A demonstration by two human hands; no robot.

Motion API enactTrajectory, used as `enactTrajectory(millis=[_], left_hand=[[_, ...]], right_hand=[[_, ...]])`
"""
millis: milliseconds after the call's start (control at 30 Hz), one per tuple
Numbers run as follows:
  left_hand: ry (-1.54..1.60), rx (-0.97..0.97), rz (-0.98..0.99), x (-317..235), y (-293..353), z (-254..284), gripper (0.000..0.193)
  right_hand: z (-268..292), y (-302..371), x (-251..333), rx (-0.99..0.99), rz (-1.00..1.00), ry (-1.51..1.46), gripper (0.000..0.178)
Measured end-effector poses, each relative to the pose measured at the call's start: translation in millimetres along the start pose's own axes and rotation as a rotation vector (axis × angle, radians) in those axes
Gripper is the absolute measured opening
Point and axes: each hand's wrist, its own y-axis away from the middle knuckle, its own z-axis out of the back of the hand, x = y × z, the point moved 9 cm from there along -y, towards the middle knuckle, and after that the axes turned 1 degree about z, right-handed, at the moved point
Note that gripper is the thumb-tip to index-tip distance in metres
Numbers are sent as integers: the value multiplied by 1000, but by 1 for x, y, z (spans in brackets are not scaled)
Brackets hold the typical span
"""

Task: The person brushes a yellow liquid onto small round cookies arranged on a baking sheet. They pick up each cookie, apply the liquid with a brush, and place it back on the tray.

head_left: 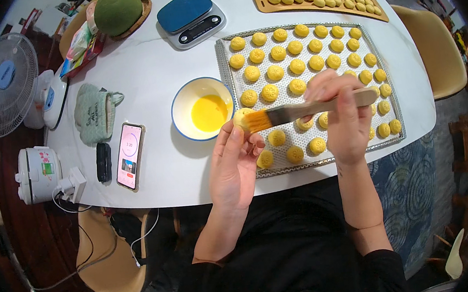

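Observation:
My left hand (234, 157) pinches a small round pale-yellow pastry (241, 116) between thumb and fingers, just above the near edge of a perforated metal tray. In my right hand (345, 117) is a pastry brush (292, 112) with a wooden handle, held level. Its orange bristles touch the side of that pastry. Left of the pastry stands a cream bowl (182, 117) with a blue rim, with yellow egg wash (209, 113) in it. Rows of stamped yellow pastries (275, 73) cover the metal tray (247, 173); my right hand and the brush hide some of them.
A golden baking tray (266, 5) of smaller dough balls lies at the far right. A kitchen scale (191, 17), a green melon (118, 12), a phone (129, 158), a black case (103, 162), a green cloth pouch (95, 113) and a rice cooker (39, 174) are farther left.

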Motion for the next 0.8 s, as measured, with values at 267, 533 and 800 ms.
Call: enactTrajectory(millis=[267, 533, 800], left_hand=[[-306, 14, -129, -7, -3, -10, 28], [-631, 70, -199, -25, 5, -33, 33], [-670, 161, -110, -25, 8, -40, 41]], right_hand=[[21, -5, 7, 30, 20, -22, 26], [21, -24, 22, 148, 11, -13, 26], [10, -49, 17, 253, -153, 81, 29]])
